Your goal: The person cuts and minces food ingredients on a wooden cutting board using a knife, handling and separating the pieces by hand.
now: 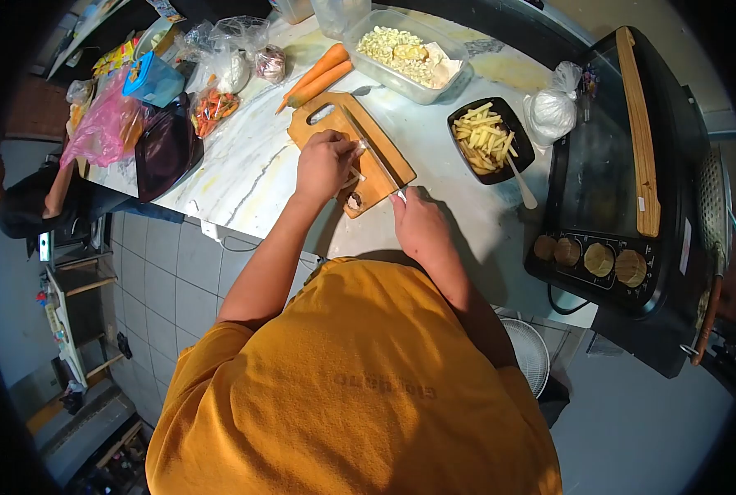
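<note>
A wooden cutting board (303, 130) lies on the counter in front of me, its handle hole at the far left. My right hand (424, 224) grips the white handle of a knife (370, 150), whose blade points away across the board. Left of the blade, my left hand (325, 167) is closed, fingertips pinched near a small pale piece (359, 146) too small to name. Below those fingers, a pale strip (357, 174) rests on the wood. A small brown-and-white piece (354, 200) sits at the board's near edge.
Carrots (322, 79) lie beyond the board, near a plastic container (460, 76) of chopped pale pieces. Right are a black bowl (506, 170) of cut sticks with a spoon, a white bag (552, 114) and an oven (590, 165). Bags (213, 107) crowd the left; another person's arm (57, 191) shows.
</note>
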{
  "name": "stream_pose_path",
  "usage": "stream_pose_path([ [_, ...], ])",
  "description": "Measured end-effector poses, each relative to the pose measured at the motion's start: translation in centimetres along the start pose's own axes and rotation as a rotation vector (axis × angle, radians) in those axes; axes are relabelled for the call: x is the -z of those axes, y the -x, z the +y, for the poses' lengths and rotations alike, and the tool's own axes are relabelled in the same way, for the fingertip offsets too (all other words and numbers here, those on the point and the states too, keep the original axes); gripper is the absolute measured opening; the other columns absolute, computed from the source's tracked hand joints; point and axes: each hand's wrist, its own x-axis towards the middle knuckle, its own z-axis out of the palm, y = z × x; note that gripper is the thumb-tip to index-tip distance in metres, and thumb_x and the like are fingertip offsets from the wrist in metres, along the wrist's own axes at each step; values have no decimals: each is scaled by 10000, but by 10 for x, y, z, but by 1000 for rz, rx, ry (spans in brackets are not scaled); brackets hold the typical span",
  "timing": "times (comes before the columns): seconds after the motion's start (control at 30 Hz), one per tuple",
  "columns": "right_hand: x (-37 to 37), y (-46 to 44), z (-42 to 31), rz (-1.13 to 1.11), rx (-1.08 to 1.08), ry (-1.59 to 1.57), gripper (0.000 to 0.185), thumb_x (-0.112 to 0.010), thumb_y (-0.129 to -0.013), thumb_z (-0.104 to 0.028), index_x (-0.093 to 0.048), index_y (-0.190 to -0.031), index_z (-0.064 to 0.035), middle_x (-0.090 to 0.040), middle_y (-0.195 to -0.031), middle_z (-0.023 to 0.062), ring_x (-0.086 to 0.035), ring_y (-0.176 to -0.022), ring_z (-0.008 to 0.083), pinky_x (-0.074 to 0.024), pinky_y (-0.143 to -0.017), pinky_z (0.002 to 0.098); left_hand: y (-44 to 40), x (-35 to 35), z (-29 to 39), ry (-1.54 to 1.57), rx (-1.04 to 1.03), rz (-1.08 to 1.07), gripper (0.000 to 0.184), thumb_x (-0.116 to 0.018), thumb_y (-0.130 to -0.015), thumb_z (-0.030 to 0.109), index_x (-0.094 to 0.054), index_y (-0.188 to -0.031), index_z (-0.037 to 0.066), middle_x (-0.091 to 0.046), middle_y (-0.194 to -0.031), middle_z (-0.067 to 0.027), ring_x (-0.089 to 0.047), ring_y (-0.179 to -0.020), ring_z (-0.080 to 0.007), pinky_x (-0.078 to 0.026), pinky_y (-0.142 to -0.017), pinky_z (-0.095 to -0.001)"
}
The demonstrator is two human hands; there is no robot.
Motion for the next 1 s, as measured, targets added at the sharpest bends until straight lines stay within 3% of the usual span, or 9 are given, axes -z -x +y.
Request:
stream_pose_path([
  [0.73, -5, -14, -9, -97, -97, 44, 366, -467, -1036, -336, -486, -1076, 27, -685, -895, 289, -664, -894, 483, -517, -773, 568, -2, -1, -3, 88, 19, 12, 132, -758, -828, 172, -790, -909, 72, -683, -912, -100, -636, -885, -303, -523, -795, -407],
  [1.0, -5, -5, -4, -39, -107, 51, 382, -468, -1030, -367, -494, -1077, 12, -688, -884, 284, -666, -874, 488, -514, -769, 577, 6, 0, 0, 64, -7, 69, 194, -773, -831, 152, -781, -1008, 74, -682, -907, -111, -647, -868, -297, -531, -778, -394],
])
